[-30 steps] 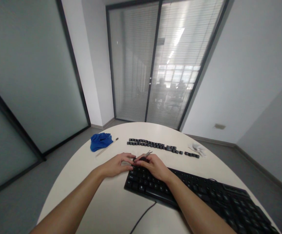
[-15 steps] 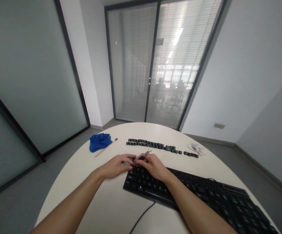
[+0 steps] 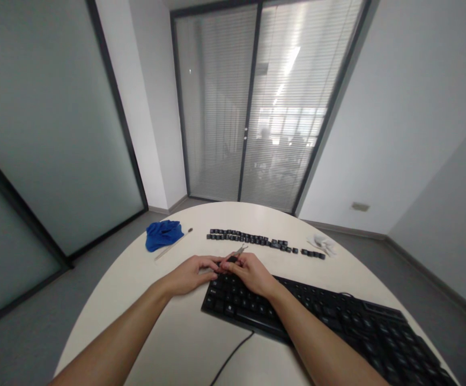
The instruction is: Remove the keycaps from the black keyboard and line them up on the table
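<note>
At six o'clock a black cable (image 3: 233,355) crosses the pale counter (image 3: 184,343), its near end cut off. The keyboard (image 3: 349,316) stretches toward four o'clock, its near end cropped, its middle partly under the right forearm. At its ten o'clock corner the left hand (image 3: 190,273) has bent fingers; whether they grip anything, I cannot tell. The right hand (image 3: 253,276) pinches a thin metal tool (image 3: 239,250), tip toward two. Beyond a strip of counter, keycaps (image 3: 251,239) line up from twelve to two; near the rounded edge lie a dark-tipped stick (image 3: 174,245) and blue cloth (image 3: 163,236) at ten, a white crumpled item (image 3: 322,244) at two. Farther, at twelve, blinds (image 3: 216,107) blur what stands behind
</note>
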